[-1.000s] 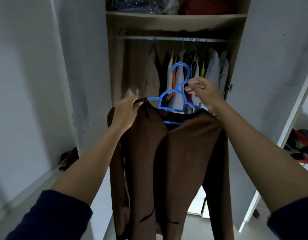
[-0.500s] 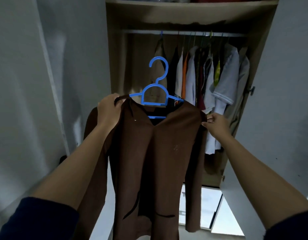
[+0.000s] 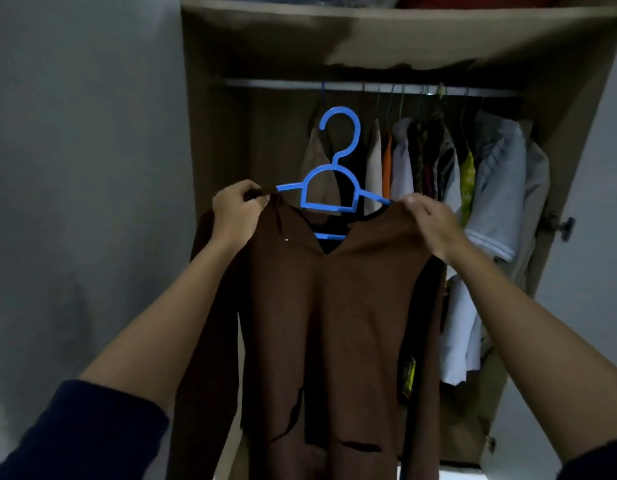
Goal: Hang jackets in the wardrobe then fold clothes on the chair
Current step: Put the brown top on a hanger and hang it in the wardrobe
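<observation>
Between both hands hangs the brown jacket (image 3: 335, 306) on its blue hanger (image 3: 329, 188), hook below the rail (image 3: 369, 88). The left hand (image 3: 236, 216) grips one shoulder; the right hand (image 3: 435, 226) has climbed from the sleeve edge to hold the other, so hooking looks next.

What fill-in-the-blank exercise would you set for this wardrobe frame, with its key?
1. The brown jacket sits on a ____ plastic hanger.
2. The left hand and the right hand each grip one ____ of the jacket.
3. The hanger's hook is ____ the wardrobe rail, not yet on it.
4. The hung clothes crowd toward the ____ end of the rail.

Missing words: blue; shoulder; below; right.
</observation>
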Motion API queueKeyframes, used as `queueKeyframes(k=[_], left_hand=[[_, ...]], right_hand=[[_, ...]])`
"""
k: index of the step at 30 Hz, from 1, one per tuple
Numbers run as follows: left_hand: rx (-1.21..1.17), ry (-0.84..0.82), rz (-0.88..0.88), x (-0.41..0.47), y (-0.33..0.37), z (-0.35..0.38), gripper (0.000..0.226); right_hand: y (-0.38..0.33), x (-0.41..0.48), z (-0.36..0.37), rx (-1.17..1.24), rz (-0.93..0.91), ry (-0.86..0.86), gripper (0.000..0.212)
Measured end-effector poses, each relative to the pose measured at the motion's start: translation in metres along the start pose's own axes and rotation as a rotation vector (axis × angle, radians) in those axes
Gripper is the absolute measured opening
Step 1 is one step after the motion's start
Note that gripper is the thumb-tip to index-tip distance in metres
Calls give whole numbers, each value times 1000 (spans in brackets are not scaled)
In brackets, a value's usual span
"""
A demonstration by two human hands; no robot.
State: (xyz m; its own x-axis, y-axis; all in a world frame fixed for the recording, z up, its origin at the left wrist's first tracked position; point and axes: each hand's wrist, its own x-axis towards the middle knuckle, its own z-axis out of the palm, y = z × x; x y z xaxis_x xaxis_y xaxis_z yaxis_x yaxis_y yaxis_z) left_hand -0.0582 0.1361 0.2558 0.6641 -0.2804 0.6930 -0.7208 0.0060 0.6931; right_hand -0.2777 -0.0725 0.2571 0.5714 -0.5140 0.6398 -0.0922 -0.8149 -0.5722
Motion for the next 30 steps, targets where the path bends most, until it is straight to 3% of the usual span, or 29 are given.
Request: queueKeyframes(k=[2, 5, 8, 11, 14, 17, 18, 22, 26, 30], left_hand=[[-15, -31, -12, 18, -12, 12, 5], [32, -47, -7, 42, -30, 24, 6], [182, 40, 39, 59, -47, 31, 18], [293, 17, 9, 64, -59, 45, 50], [316, -149, -76, 57, -67, 62, 76], [256, -339, -200, 46, -73, 71, 86], [216, -431, -240, 42, -75, 73, 89], [87, -739, -299, 25, -90, 83, 122], [75, -604, -218, 28, -115, 96, 148], [94, -347, -168, 55, -158, 113, 131]], right_hand=[[-4, 18, 15, 39, -66, -211, 31], [1, 50, 34, 55, -67, -329, 26], [-5, 77, 55, 140, -8, -334, 24], [-16, 106, 80, 88, -7, -270, 23], [-36, 129, 100, 78, 34, -204, 28], [-56, 149, 115, 141, 154, -140, 31], [-63, 156, 120, 204, 206, -120, 21], [-86, 180, 142, 542, 348, -93, 41], [-109, 182, 162, 665, 360, -80, 34], [-112, 197, 185, 679, 376, -81, 33]])
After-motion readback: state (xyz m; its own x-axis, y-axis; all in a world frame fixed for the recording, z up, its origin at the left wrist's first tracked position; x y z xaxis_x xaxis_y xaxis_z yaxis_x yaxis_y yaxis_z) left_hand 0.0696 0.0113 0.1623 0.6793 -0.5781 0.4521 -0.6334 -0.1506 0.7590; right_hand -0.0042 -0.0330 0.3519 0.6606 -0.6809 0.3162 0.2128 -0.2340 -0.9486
